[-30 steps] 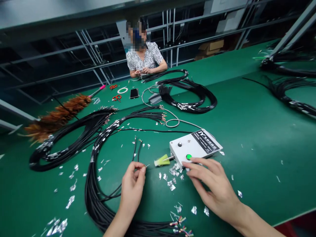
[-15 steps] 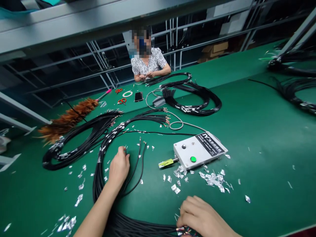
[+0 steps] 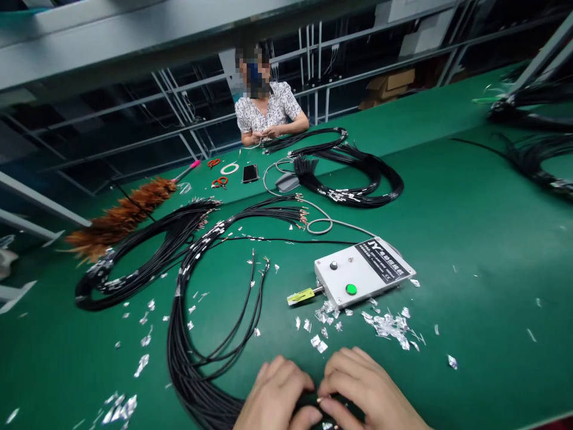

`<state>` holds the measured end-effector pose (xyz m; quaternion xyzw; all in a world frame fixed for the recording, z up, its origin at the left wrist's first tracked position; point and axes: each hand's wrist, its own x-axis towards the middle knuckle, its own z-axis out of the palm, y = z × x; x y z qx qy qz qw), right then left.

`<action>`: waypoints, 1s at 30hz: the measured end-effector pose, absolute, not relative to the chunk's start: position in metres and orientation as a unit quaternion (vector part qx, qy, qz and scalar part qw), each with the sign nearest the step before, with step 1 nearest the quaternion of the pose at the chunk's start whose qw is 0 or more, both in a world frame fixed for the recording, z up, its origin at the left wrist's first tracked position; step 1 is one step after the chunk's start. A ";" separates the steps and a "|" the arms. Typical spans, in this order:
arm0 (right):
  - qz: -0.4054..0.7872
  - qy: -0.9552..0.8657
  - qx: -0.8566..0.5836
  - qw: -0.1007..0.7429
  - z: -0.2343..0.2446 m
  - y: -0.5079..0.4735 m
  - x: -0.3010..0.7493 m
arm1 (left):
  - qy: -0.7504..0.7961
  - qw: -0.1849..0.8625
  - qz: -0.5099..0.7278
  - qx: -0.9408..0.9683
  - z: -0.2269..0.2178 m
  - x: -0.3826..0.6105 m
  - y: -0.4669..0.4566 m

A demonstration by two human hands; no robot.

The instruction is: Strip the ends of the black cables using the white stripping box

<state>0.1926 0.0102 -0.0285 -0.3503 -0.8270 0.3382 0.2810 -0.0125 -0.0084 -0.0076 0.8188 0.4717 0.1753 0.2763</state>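
My left hand (image 3: 277, 394) and my right hand (image 3: 358, 385) are close together at the bottom edge, fingers bent over the near ends of a long black cable bundle (image 3: 183, 352). Between my right thumb and fingers a small copper-coloured wire tip shows. The left fingers curl around the cables beside it; most of what they grip is hidden. The bundle curves up the left side to its stripped far ends, and a few single cables lie apart inside the curve. Beyond my hands stands a white wire-twisting machine (image 3: 358, 272) with a green button and a yellow-green tab.
Foil scraps (image 3: 389, 328) litter the table. More cable coils (image 3: 371, 191) lie behind and at the left. A feather duster (image 3: 129, 209), red-handled scissors (image 3: 219, 182), a tape roll (image 3: 230, 168) and a phone (image 3: 250, 173) lie farther back. A co-worker (image 3: 268, 113) sits opposite, hands on cables.
My left hand has come down and right from the loose cables to beside my right hand. One more cable end lies with the loose ones. My right hand has barely moved.
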 end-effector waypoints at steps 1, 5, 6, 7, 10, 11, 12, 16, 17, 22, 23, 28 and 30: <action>0.354 -0.814 -0.359 0.287 -0.025 0.012 0.192 | 0.473 0.291 0.161 0.816 -0.008 -0.011 -0.011; 0.425 -0.732 -0.416 0.331 -0.015 0.016 0.192 | 0.536 0.354 0.209 0.737 0.002 -0.012 -0.006; 0.432 -0.727 -0.423 0.327 -0.014 0.016 0.192 | 0.548 0.372 0.224 0.715 0.005 -0.012 -0.003; 0.433 -0.735 -0.419 0.311 -0.014 0.015 0.192 | 0.556 0.388 0.238 0.696 0.009 -0.012 -0.001; 0.448 -0.790 -0.350 0.230 -0.015 0.009 0.193 | 0.561 0.416 0.283 0.658 0.015 -0.007 0.003; 0.456 -0.795 -0.335 0.216 -0.014 0.008 0.193 | 0.557 0.421 0.294 0.653 0.016 -0.005 0.004; 0.465 -0.791 -0.336 0.213 -0.013 0.007 0.192 | 0.553 0.424 0.302 0.650 0.017 -0.002 0.005; 0.540 -0.668 -0.434 0.274 -0.006 0.015 0.189 | 0.550 0.432 0.324 0.637 0.021 0.006 0.007; 0.569 -0.623 -0.447 0.298 -0.005 0.019 0.188 | 0.553 0.426 0.329 0.636 0.021 0.007 0.008; 0.676 -0.468 -0.435 0.367 -0.001 0.036 0.185 | 0.568 0.329 0.340 0.673 0.022 0.006 0.007; 0.690 -0.452 -0.429 0.368 -0.001 0.037 0.185 | 0.565 0.307 0.344 0.684 0.022 0.006 0.006; 0.734 -0.409 -0.394 0.373 0.002 0.037 0.182 | 0.539 0.229 0.387 0.712 0.020 0.008 0.001; 0.743 -0.399 -0.385 0.375 0.004 0.037 0.182 | 0.528 0.204 0.400 0.721 0.018 0.010 0.000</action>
